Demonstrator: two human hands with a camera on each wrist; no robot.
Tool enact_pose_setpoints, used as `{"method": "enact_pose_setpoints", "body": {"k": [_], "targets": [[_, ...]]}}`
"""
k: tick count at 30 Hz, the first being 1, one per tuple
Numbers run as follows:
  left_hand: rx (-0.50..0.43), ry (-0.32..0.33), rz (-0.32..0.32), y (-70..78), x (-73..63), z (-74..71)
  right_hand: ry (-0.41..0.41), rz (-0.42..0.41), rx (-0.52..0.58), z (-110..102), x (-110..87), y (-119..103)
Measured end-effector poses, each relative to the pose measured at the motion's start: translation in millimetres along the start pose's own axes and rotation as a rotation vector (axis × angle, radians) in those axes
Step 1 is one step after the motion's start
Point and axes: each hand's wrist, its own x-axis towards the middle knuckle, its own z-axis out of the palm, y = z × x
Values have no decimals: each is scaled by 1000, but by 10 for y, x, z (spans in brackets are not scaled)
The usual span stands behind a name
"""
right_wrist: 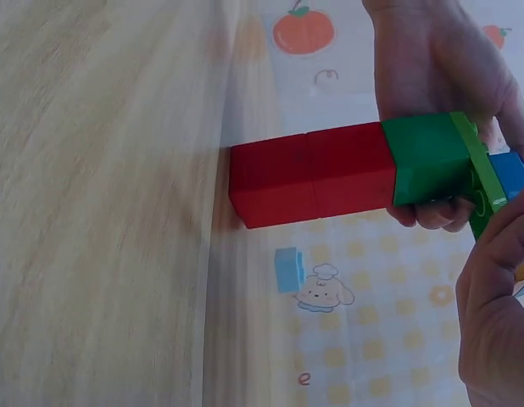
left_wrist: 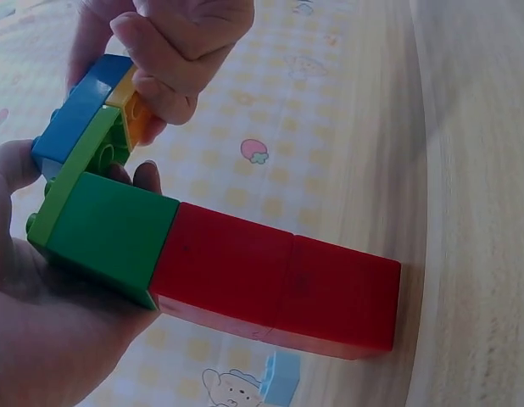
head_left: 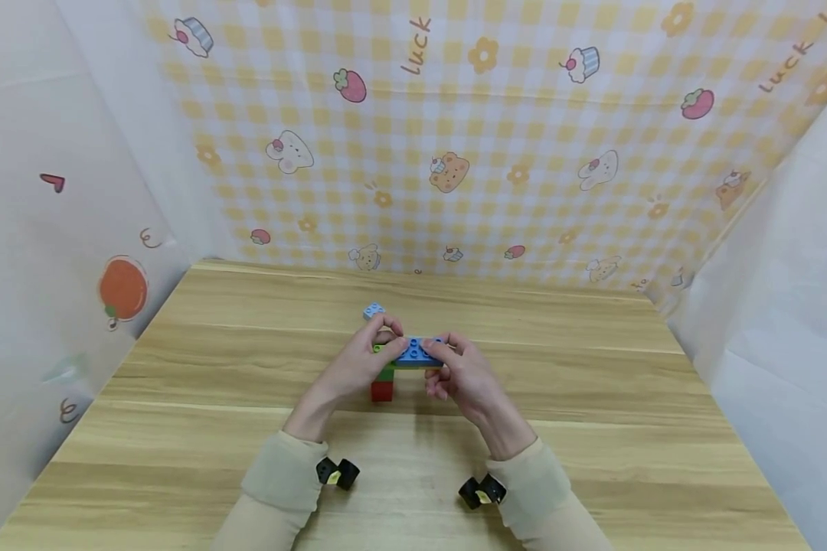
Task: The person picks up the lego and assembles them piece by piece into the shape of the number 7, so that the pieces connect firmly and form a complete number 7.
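A stack of toy building bricks stands on the table, with two red bricks [left_wrist: 236,263] below a green brick [left_wrist: 114,229] and a light green plate [left_wrist: 75,182] above. A long blue brick [head_left: 415,350] lies on the plate and juts sideways, a yellow brick [left_wrist: 131,100] under its jutting end. My left hand [head_left: 358,360] curls round the top of the stack, thumb at the blue brick's end and fingers behind the green brick. With thumb and fingers, my right hand [head_left: 472,375] pinches the jutting end of the blue and yellow bricks.
A small light blue brick [head_left: 374,310] lies on the wooden table [head_left: 558,428], behind the left hand. A patterned cloth [head_left: 455,115] hangs along the table's far edge, and pale sheets [head_left: 786,268] hang at the sides.
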Motion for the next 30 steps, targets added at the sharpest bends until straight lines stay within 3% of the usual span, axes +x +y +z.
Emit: {"method": "enact_pose_setpoints", "body": {"k": [4, 9, 13, 21, 30], "targets": [[1, 3, -1, -9, 11, 1, -54, -20, -88, -55, 5, 4], [15, 16, -11, -22, 16, -3, -143, -175, -359, -236, -11, -14], [39, 49, -15, -35, 19, -24, -160, -273, -463, -324, -35, -57], [64, 56, -23, -42, 0, -41, -150, -369, -551, -328, -25, -41], [59, 53, -9, -34, -1, 3, -123, -323, -441, -332, -14, -38]]}}
